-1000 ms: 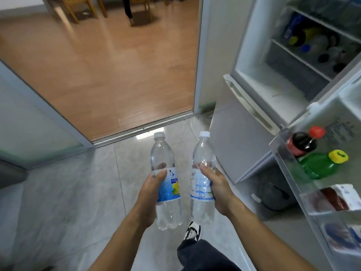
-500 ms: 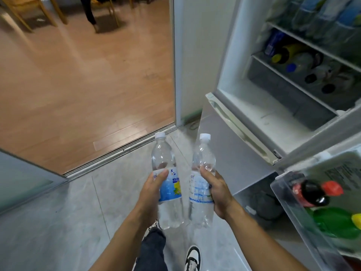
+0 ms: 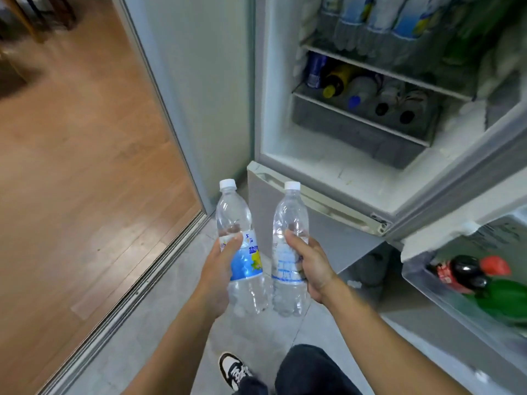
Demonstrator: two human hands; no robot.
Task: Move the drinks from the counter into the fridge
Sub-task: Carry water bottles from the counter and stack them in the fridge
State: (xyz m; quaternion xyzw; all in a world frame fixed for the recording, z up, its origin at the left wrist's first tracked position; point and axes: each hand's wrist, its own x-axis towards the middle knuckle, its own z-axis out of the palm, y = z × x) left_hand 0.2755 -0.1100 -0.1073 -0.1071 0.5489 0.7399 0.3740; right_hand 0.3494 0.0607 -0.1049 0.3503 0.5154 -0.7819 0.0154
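Head view, two hands [image 3: 218, 276] [image 3: 312, 266], two bottles [image 3: 242, 252] [image 3: 289, 252]

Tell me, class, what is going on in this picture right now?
A person stands on a tiled floor in front of an open fridge, holding one clear plastic bottle in each hand. The left hand grips the bottle with the blue and yellow label; the right hand grips the bottle with the white label. Both bottles are upright, capped and not yet inside. The fridge shelves already hold other bottles, and the door rack on the right carries a dark soda bottle and a green bottle.
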